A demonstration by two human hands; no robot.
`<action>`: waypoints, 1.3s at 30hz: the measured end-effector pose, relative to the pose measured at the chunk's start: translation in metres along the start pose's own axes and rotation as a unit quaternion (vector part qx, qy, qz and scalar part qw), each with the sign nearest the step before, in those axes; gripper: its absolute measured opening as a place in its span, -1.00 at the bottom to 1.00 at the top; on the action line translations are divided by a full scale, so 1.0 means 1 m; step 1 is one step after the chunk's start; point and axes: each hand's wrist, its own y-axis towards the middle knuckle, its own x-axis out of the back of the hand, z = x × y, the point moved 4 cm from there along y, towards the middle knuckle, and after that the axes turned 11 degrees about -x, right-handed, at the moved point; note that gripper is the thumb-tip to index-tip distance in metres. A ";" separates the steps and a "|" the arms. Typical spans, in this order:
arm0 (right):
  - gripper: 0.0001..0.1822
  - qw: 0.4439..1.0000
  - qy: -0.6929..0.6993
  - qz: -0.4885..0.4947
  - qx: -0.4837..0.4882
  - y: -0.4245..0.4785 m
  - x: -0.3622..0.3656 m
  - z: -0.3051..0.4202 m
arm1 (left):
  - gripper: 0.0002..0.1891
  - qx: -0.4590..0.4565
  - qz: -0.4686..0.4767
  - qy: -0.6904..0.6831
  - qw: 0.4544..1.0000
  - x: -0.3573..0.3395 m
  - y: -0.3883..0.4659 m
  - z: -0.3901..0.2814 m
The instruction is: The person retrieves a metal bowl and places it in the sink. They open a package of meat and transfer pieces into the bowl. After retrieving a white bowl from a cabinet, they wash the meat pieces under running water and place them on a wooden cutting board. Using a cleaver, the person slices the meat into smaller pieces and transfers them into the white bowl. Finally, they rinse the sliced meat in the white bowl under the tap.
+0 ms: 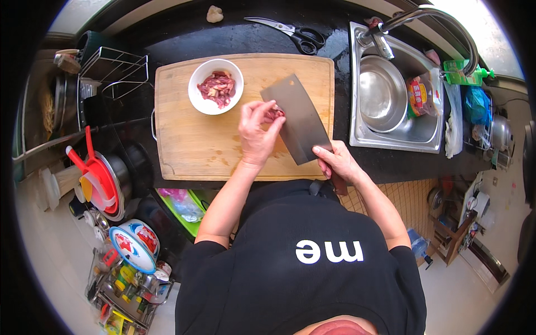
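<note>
My right hand point(337, 161) grips a Chinese cleaver point(299, 119) by its brown handle, thumb on the blade's near corner. The broad blade lies tilted over the right half of a wooden cutting board point(192, 146). My left hand point(259, 130) is at the blade's left side, fingertips and thumb pinching small pieces of red meat point(275, 112) against or just above the blade. A white bowl point(193, 93) holding cut red meat point(217, 88) stands on the board, up and left of my left hand.
Black-handled scissors point(293, 31) and a pale lump point(215, 14), perhaps ginger or garlic, lie behind the board. The steel sink point(355, 121) at the right holds a metal basin point(381, 94) and a plastic package point(423, 96), with a faucet point(383, 42) above. A wire rack point(125, 69) stands at the left.
</note>
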 end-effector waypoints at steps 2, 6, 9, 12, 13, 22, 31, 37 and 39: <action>-0.65 0.997 -0.063 0.006 0.048 0.000 -0.009 0.035 | -0.63 -0.054 -0.028 0.030 0.998 0.024 0.022 -0.012; -0.72 0.991 -0.043 -0.046 0.118 0.005 -0.030 0.075 | -0.70 -0.093 -0.123 0.114 0.981 0.065 0.049 -0.005; -0.75 0.983 -0.062 -0.116 0.129 0.003 -0.030 0.082 | -0.72 -0.009 -0.037 0.064 0.997 0.080 0.051 0.031; -0.80 0.962 -0.143 -0.189 0.133 -0.007 -0.010 0.069 | -0.73 -0.038 -0.115 0.118 0.986 0.107 0.040 0.027; -0.83 0.925 -0.213 -0.240 0.203 -0.012 -0.002 0.066 | -0.72 -0.047 -0.149 0.141 0.978 0.116 0.038 0.025; -0.71 0.725 -0.543 -0.309 0.289 -0.009 0.008 0.012 | -0.37 0.282 -0.088 -0.142 0.945 0.118 0.019 0.080; -0.83 0.946 -0.023 -0.295 0.134 -0.023 0.044 -0.007 | -0.62 0.154 -0.133 0.086 0.975 0.081 -0.025 0.057; -0.80 0.947 -0.026 -0.303 0.100 -0.031 0.039 -0.036 | -0.80 -0.091 0.127 0.235 0.959 -0.016 -0.020 0.022; -0.79 0.947 -0.035 -0.306 0.093 -0.034 0.036 -0.040 | -0.85 -0.136 0.171 0.281 0.935 -0.026 -0.021 0.025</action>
